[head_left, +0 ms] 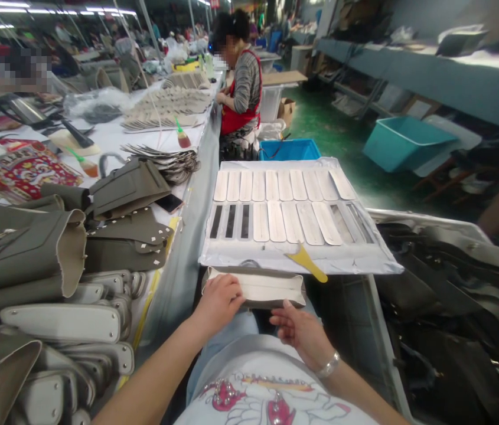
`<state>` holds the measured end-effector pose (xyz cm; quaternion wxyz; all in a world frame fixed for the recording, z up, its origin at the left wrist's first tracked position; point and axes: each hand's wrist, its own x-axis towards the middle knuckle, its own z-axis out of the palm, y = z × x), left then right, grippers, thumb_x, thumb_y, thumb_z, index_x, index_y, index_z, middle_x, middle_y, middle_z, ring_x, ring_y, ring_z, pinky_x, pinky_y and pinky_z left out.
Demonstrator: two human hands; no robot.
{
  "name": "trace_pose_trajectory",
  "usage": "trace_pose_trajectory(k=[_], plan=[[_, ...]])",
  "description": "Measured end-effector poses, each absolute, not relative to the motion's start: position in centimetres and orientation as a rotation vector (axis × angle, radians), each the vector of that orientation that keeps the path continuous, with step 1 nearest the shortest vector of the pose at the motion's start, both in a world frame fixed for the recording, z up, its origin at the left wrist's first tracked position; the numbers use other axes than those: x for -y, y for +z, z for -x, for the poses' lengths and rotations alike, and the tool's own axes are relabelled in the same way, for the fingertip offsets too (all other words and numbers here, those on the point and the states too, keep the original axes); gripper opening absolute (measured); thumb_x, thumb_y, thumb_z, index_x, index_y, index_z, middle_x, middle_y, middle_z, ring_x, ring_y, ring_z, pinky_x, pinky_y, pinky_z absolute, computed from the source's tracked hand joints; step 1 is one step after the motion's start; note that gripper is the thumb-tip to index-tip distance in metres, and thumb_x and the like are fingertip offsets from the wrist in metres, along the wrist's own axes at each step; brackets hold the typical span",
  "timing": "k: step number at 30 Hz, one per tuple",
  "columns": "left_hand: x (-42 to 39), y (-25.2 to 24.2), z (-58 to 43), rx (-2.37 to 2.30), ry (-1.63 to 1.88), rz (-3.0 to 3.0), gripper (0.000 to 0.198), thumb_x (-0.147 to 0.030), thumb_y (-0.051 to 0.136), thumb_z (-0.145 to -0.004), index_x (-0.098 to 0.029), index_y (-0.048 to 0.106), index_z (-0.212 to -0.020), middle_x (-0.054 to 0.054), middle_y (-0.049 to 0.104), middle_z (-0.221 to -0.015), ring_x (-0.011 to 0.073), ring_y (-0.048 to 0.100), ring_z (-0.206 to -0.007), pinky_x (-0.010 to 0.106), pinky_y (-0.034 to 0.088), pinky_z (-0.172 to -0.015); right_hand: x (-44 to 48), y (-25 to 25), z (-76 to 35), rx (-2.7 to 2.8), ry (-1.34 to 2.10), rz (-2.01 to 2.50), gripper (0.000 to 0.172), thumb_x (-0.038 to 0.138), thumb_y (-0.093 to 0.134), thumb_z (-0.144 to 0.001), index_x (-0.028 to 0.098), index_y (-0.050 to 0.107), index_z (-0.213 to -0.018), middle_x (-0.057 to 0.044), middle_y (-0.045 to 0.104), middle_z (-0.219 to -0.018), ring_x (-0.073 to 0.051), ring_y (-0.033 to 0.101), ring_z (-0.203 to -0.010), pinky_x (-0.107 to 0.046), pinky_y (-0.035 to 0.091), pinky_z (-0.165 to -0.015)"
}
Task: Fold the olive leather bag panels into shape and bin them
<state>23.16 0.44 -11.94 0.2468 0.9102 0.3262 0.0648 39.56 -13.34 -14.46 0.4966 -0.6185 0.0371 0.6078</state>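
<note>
A dark grey-brown leather bag body (271, 287) with a pale inside lies across my lap, its long opening facing up. My left hand (220, 301) grips its left part, fingers bent over the near edge onto the pale inside. At the right end, my right hand (300, 333) has a fingertip at the near rim; its fingers are loosely bent and apart, with nothing seen between them. Just beyond the bag body is a white-covered board (231, 257) with two rows of pale rounded strips (271, 186). A yellow scraper (306, 262) lies on its near edge, handle overhanging.
On the left table are grey leather pieces (23, 248), stacked pale straps (61, 323), a phone (169, 203) and a glue bottle (182, 137). A bin of dark leather pieces (453, 307) stands right. Ahead, a person in a red apron (243, 88) sits near a blue bin (289, 150).
</note>
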Motion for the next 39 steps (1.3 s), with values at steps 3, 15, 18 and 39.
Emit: trace_pose_trajectory(k=[3, 15, 18, 39], plan=[[-0.1, -12.0, -23.5, -0.921, 0.198, -2.542, 0.015, -0.023, 0.052, -0.084, -0.02, 0.062, -0.074, 0.001, 0.058, -0.091, 0.0182, 0.05, -0.09, 0.034, 0.036, -0.08, 12.8, -14.4, -38.8, -0.098, 1.46, 1.53, 0.032, 0.038, 0.053, -0.086, 0.007, 0.062, -0.084, -0.01, 0.068, -0.072, -0.008, 0.055, -0.044, -0.018, 0.041, -0.041], [0.5, -12.9, -24.4, -1.058, 0.193, -2.658, 0.009, -0.019, 0.049, -0.085, -0.016, 0.057, -0.081, 0.005, 0.056, -0.099, 0.0225, 0.047, -0.094, 0.039, 0.035, -0.082, 10.1, -15.2, -36.4, -0.006, 1.514, 1.656, 0.035, 0.042, 0.05, -0.086, 0.009, 0.061, -0.078, -0.007, 0.066, -0.064, -0.009, 0.055, -0.04, -0.019, 0.043, -0.038], [0.2, -12.9, -24.5, -1.069, 0.156, -2.656, 0.006, -0.019, 0.052, -0.083, -0.016, 0.057, -0.082, 0.006, 0.056, -0.098, 0.0235, 0.047, -0.094, 0.04, 0.036, -0.081, 9.2, -15.3, -35.7, 0.003, 1.556, 1.681, 0.035, 0.043, 0.05, -0.085, 0.011, 0.06, -0.074, -0.006, 0.065, -0.062, -0.01, 0.055, -0.039, -0.02, 0.042, -0.037], [-3.0, -12.4, -18.2, -1.007, 0.373, -2.463, 0.002, -0.021, 0.061, -0.075, -0.02, 0.059, -0.075, 0.004, 0.048, -0.12, 0.0245, 0.038, -0.117, 0.044, 0.032, -0.097, 6.4, -15.6, -32.6, 0.06, 1.664, 1.692, 0.03, 0.039, 0.043, -0.085, 0.015, 0.058, -0.074, -0.005, 0.065, -0.063, -0.011, 0.055, -0.04, -0.021, 0.04, -0.038]])
